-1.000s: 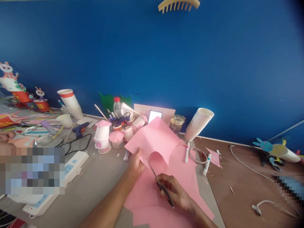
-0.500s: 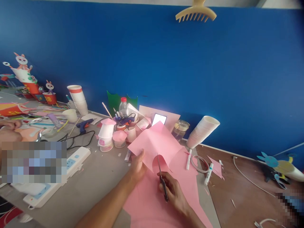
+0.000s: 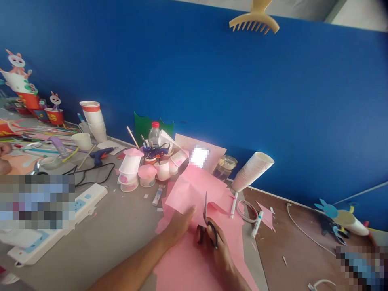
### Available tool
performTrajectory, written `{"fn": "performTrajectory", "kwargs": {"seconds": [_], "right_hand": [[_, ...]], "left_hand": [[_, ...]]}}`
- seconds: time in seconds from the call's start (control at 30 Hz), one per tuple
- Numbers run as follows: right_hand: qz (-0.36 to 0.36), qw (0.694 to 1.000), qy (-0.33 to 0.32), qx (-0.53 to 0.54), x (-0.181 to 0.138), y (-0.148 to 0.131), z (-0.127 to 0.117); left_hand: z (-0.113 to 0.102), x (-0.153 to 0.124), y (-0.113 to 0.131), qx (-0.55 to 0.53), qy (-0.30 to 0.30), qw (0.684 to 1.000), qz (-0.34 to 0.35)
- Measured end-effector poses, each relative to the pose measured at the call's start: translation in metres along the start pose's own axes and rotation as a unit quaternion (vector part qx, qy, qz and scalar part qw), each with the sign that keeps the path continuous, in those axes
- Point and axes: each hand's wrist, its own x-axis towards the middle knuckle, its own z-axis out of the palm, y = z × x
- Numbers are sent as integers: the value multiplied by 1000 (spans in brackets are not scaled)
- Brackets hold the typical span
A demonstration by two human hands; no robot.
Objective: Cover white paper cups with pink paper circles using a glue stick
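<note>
My left hand (image 3: 183, 221) grips the lower edge of a pink paper sheet (image 3: 184, 195), its thumb on top. The sheet is creased and raised above larger pink paper (image 3: 178, 262) lying on the table. In my right hand (image 3: 218, 242) is a pair of scissors (image 3: 205, 214) with dark handles, fingers through the loops. The blades point away from me, in front of the sheet near its cut lower edge; whether they touch the paper I cannot tell.
Behind stand pink-decorated paper cups (image 3: 130, 169), a lidded jar (image 3: 224, 167) and a leaning cup stack (image 3: 254, 170). Markers (image 3: 257, 224) and a tape roll (image 3: 247, 211) lie right. Leftward are a glue gun (image 3: 101, 155), a power strip (image 3: 91, 198) and another person's hand (image 3: 4, 161).
The pink sheet has tipped lower, with my left hand shifted right along its edge. The scissors have moved slightly right and back from the cut. The whole view has turned slightly.
</note>
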Motion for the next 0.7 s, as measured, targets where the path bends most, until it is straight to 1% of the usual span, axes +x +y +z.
{"fn": "performTrajectory", "kwargs": {"seconds": [0.07, 0.1, 0.13, 0.2, 0.3, 0.47, 0.57, 0.7], "right_hand": [[25, 998, 25, 43, 1, 1, 0], [33, 997, 36, 55, 1, 2, -1], [34, 997, 44, 59, 1, 2, -1], [27, 997, 53, 50, 1, 4, -3], [1, 998, 56, 4, 0, 7, -4], [-31, 998, 28, -56, -3, 9, -3], [-34, 997, 13, -63, -4, 11, -2], [-30, 998, 21, -55, -5, 13, 2]], "left_hand": [[3, -3, 3, -18, -64, 998, 6], [4, -4, 3, -30, -86, 996, 10], [4, -4, 3, -36, -94, 995, 15], [5, -4, 1, -40, -93, 995, 25], [6, -1, -6, -38, -81, 996, 18], [4, 2, -12, -11, -52, 999, 5], [3, 1, -12, 14, -50, 999, -2], [4, 0, -11, 17, -51, 998, -13]]}}
